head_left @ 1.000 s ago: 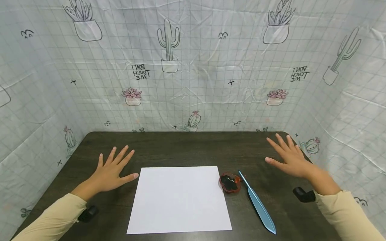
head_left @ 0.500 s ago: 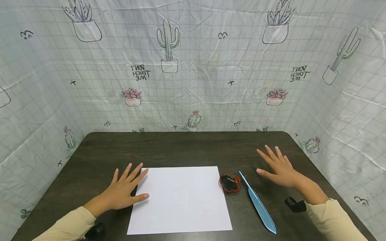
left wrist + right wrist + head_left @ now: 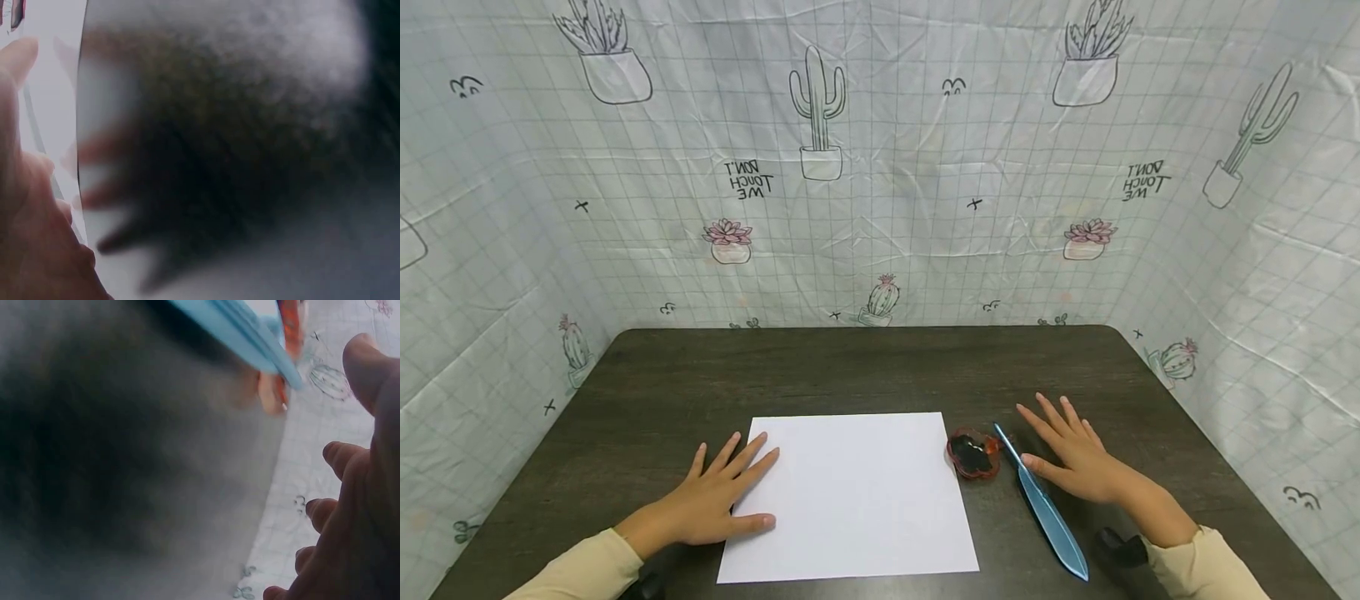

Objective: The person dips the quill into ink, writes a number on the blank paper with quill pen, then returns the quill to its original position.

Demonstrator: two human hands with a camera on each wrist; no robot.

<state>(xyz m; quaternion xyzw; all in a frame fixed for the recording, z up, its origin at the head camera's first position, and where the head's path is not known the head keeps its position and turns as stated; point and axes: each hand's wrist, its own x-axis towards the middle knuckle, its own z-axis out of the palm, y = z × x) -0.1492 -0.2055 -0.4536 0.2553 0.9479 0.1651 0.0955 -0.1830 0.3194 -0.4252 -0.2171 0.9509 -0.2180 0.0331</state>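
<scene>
A blank white sheet of paper (image 3: 857,500) lies on the dark table. Over its left edge my left hand (image 3: 711,500) is spread palm down, fingers straight; contact with the paper cannot be told. Right of the sheet sits a red flower-shaped dish (image 3: 976,454) with something black inside. Beside the dish lies a blue feather-shaped pen (image 3: 1051,525), its slim end toward the back. My right hand (image 3: 1078,467) is spread just right of the pen, the thumb tip close to its shaft. In the right wrist view the pen (image 3: 240,334) appears apart from the fingers.
The dark wooden table (image 3: 865,371) has rounded back corners. A white patterned cloth (image 3: 910,208) stands behind it and along both sides. Black wrist cameras (image 3: 1120,546) sit by the cuffs. The tabletop shows blurred reflections in both wrist views.
Both hands have come down and nearer: the left moved right onto the paper's left edge, the right moved left toward the feather-shaped pen. Paper, dish and pen stay in place.
</scene>
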